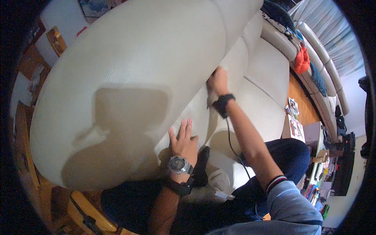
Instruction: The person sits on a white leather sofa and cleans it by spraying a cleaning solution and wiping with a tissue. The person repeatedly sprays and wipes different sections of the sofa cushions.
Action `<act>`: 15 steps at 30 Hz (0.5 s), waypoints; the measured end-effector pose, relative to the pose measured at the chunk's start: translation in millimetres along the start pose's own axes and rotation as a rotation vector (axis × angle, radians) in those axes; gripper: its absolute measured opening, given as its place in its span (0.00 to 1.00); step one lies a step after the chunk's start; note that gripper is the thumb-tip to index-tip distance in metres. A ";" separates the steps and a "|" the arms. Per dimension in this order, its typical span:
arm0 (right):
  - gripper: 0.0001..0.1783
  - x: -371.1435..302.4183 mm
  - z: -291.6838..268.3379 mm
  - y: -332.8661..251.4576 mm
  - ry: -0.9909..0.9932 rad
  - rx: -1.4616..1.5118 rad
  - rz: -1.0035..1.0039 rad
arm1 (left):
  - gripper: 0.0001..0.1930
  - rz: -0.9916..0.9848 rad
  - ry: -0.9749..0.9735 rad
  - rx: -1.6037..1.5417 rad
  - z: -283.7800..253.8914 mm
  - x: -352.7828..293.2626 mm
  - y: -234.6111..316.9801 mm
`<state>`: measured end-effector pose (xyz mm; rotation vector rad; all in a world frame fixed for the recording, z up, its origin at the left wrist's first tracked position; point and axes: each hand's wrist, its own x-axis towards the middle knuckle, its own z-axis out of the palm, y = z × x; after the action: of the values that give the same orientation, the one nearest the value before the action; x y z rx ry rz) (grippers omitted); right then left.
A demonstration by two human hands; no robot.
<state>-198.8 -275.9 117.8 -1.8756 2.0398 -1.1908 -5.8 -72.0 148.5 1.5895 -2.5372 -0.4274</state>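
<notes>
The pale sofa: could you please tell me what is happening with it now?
A person has both hands at the pale sofa. The right hand is at the lower edge of its large padded section; it is blurred, so I cannot tell whether it holds something. The left hand, with a watch on its wrist, lies with fingers spread near the same edge.
</notes>
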 end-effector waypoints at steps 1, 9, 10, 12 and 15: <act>0.07 -25.6 1.0 -16.5 -0.018 0.064 -0.052 | 0.15 -0.005 0.007 0.018 1.1 -0.7 1.3; 0.10 -108.8 -16.7 -69.4 -0.343 0.019 -0.208 | 0.13 0.013 -0.023 0.030 5.8 -3.5 0.7; 0.11 -100.1 -11.9 -65.1 -0.377 -0.031 -0.171 | 0.13 0.034 -0.017 0.044 4.8 -3.8 0.5; 0.12 -77.6 -5.0 -48.5 -0.211 -0.048 -0.248 | 0.13 0.040 -0.004 0.016 1.2 -4.6 -1.1; 0.11 -37.2 3.0 -14.5 -0.177 -0.121 -0.235 | 0.12 0.033 -0.045 0.015 -1.6 -3.7 -0.8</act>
<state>-177.4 -243.0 109.6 -2.2406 1.8782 -0.9236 -3.1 -69.3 150.0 1.5583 -2.6014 -0.4463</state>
